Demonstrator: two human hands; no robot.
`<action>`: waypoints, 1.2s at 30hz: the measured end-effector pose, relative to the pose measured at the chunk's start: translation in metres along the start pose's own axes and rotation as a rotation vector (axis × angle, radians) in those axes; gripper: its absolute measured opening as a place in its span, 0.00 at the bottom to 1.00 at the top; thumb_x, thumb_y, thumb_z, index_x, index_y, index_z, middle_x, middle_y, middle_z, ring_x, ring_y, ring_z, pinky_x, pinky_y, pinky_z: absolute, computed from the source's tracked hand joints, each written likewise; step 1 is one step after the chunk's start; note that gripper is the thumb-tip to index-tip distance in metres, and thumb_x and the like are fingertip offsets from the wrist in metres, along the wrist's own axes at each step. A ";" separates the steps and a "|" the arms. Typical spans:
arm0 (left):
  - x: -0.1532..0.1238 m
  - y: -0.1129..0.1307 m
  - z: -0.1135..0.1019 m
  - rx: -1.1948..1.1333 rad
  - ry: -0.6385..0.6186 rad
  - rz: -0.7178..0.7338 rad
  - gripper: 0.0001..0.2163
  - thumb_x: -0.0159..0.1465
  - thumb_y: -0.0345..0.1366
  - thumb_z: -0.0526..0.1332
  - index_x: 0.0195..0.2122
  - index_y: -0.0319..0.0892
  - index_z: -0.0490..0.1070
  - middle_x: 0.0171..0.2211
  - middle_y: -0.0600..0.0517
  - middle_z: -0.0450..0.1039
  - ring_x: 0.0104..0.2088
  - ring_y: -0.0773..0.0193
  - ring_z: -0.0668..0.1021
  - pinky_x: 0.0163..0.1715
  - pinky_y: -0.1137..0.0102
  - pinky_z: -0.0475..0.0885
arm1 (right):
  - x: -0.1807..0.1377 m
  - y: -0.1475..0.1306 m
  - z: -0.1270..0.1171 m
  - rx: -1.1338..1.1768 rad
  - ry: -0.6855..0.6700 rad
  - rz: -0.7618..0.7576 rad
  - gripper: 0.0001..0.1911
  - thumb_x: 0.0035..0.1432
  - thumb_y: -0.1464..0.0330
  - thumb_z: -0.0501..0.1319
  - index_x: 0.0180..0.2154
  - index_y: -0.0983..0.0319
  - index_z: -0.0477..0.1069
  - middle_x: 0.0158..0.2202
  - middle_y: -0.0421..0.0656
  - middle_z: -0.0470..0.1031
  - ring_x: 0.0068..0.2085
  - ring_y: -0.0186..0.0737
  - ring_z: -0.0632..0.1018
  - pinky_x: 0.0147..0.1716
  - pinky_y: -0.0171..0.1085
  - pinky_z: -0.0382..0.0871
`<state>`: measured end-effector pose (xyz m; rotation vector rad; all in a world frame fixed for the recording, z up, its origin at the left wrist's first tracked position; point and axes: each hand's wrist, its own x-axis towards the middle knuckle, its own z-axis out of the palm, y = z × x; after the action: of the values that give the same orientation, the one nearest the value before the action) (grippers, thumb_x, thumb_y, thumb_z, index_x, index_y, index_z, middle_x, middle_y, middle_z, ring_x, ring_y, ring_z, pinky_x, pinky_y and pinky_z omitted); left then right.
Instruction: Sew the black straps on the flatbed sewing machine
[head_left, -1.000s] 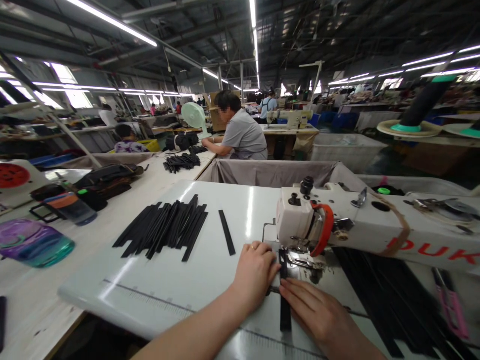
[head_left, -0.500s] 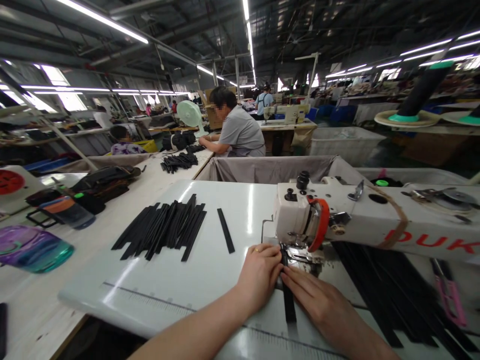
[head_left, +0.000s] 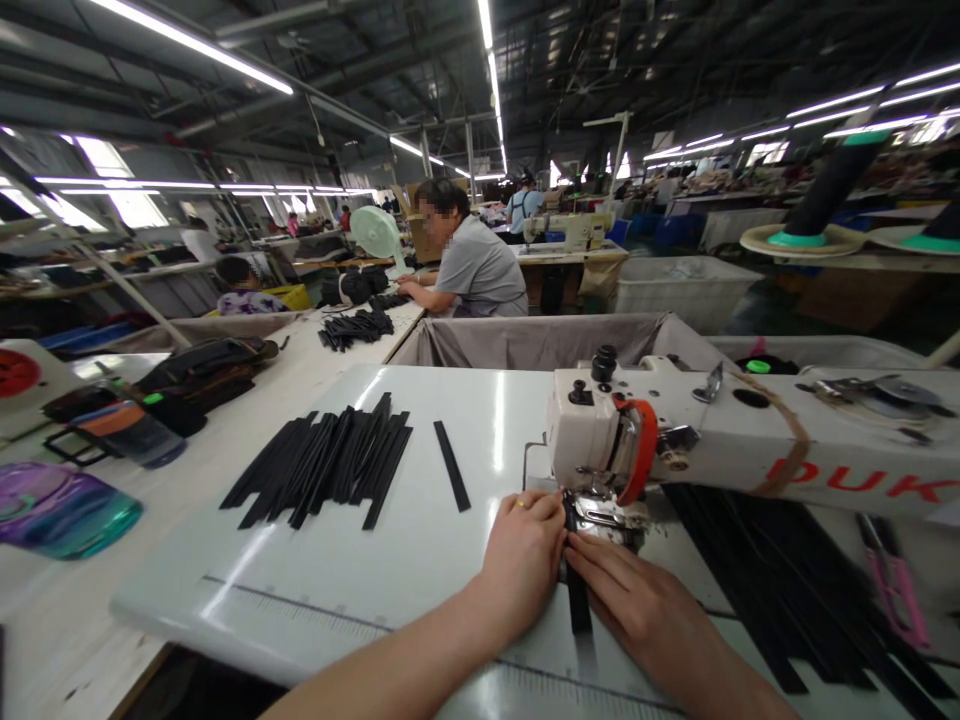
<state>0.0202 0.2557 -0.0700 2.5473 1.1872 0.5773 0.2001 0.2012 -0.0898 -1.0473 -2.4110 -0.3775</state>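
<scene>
A black fabric strip [head_left: 578, 602] runs lengthwise under the needle area of a white sewing machine [head_left: 592, 425]. My left hand [head_left: 523, 550], with a ring on one finger, lies along the strip's left side close to the presser foot, fingers curled and pressed onto it. From the right, my right hand [head_left: 634, 590] holds the same strip between closed fingers, its fingertips almost meeting the left hand's. The strip's near end sticks out toward me below the fingers. Its far end is hidden by my left hand and the machine head.
Left on the machine table lie a pile of black strips [head_left: 322, 460] and one single strip [head_left: 451, 465]. Longer black strips [head_left: 787, 580] and pink-handled scissors [head_left: 896, 585] lie right. A purple-teal bottle [head_left: 67, 510] and a mug [head_left: 135, 435] stand left. A co-worker [head_left: 480, 255] sits beyond.
The black strip has slid slightly forward under the machine, so less of its near end shows. Both hands stay on it. My view has shifted a little.
</scene>
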 end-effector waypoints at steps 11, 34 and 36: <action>0.005 -0.003 0.004 -0.017 0.031 0.006 0.08 0.68 0.28 0.55 0.41 0.42 0.73 0.50 0.48 0.74 0.50 0.55 0.73 0.52 0.56 0.69 | 0.004 0.001 -0.012 0.150 -0.025 0.085 0.17 0.65 0.77 0.49 0.48 0.66 0.74 0.45 0.50 0.78 0.47 0.44 0.79 0.44 0.40 0.78; 0.005 0.000 0.000 -0.055 0.049 0.024 0.08 0.66 0.25 0.57 0.42 0.40 0.72 0.50 0.45 0.74 0.51 0.52 0.73 0.50 0.54 0.71 | 0.008 0.015 -0.008 0.118 -0.049 0.189 0.20 0.57 0.80 0.52 0.47 0.62 0.74 0.44 0.47 0.77 0.43 0.46 0.77 0.46 0.48 0.74; 0.005 0.000 0.001 -0.053 0.053 0.026 0.08 0.65 0.25 0.57 0.42 0.40 0.72 0.50 0.46 0.75 0.50 0.52 0.73 0.50 0.54 0.71 | 0.008 0.015 -0.004 0.051 -0.046 0.178 0.20 0.57 0.80 0.52 0.49 0.63 0.73 0.45 0.49 0.77 0.44 0.47 0.77 0.46 0.48 0.74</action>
<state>0.0238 0.2593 -0.0692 2.5216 1.1424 0.6776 0.2083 0.2143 -0.0811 -1.2487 -2.3307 -0.2317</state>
